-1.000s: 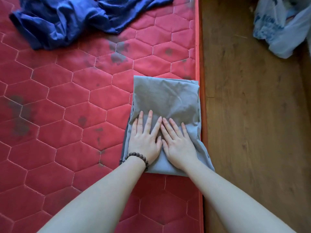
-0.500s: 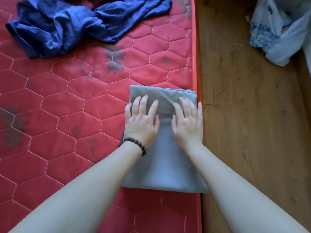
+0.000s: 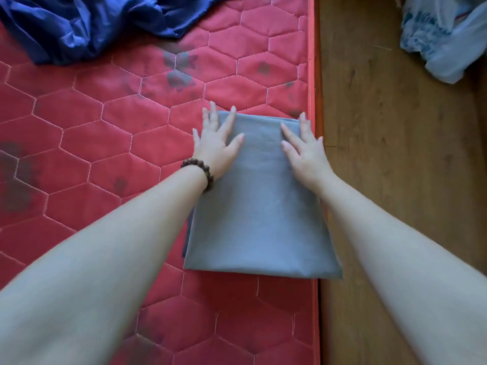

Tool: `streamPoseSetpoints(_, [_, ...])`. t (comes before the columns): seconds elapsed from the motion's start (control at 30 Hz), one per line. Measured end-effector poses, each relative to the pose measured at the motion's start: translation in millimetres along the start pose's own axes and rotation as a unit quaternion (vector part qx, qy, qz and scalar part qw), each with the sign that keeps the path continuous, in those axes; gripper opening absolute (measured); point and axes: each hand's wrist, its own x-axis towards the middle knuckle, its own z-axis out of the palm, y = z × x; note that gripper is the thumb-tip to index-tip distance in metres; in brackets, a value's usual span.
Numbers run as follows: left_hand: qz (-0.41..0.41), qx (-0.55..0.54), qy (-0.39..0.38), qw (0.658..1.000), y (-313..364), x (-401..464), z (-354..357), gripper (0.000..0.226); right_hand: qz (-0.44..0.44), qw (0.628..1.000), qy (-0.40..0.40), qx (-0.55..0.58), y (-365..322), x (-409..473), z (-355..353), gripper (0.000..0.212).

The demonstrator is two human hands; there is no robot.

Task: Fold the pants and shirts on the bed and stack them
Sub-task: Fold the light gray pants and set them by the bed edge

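Both hands, left hand point(image 3: 214, 146) and right hand point(image 3: 304, 151), lie flat with fingers spread on the folded grey garment point(image 3: 259, 206) at the red mattress point(image 3: 105, 143) edge (crumpled blue garment point(image 3: 87, 22) farther up; plastic bag point(image 3: 445, 35) on the floor).

Plastic bag point(image 3: 445, 35) on wooden floor point(image 3: 395, 180)

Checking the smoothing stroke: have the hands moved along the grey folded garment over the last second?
Yes. The left hand and right hand slid apart, up the grey folded garment to its far corners.
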Motion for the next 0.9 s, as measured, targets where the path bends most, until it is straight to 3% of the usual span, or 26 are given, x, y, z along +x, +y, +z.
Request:
streamPoseSetpoints(0.1, [0.057,0.120,0.106,0.985,18,-61,9,0.055,-0.057,0.987,0.125,-0.087,-20,-58,4,0.046])
streamPoseSetpoints(0.17, [0.099,0.201,0.051,0.973,23,-114,36,0.060,-0.114,0.972,0.131,-0.158,-34,-106,36,0.046])
streamPoseSetpoints(0.27, [0.057,0.322,-0.059,0.943,4,-154,75,0.060,-0.126,0.964,0.062,-0.226,-41,-147,82,0.054])
streamPoseSetpoints(0.5, [0.072,0.297,0.034,0.952,-39,-163,76,0.067,-0.073,0.965,0.042,-0.249,21,-158,70,0.067])
streamPoseSetpoints(0.67, [0.108,0.294,0.073,0.947,-61,-157,86,0.070,-0.076,0.976,0.060,-0.197,46,-156,80,0.070])
streamPoseSetpoints(0.8, [0.115,0.260,0.070,0.956,-62,-158,86,0.071,-0.076,0.980,0.049,-0.180,49,-155,84,0.070])
streamPoseSetpoints(0.9, [0.087,0.279,0.022,0.956,-56,-156,77,0.071,-0.042,0.978,0.007,-0.204,44,-154,79,0.072])
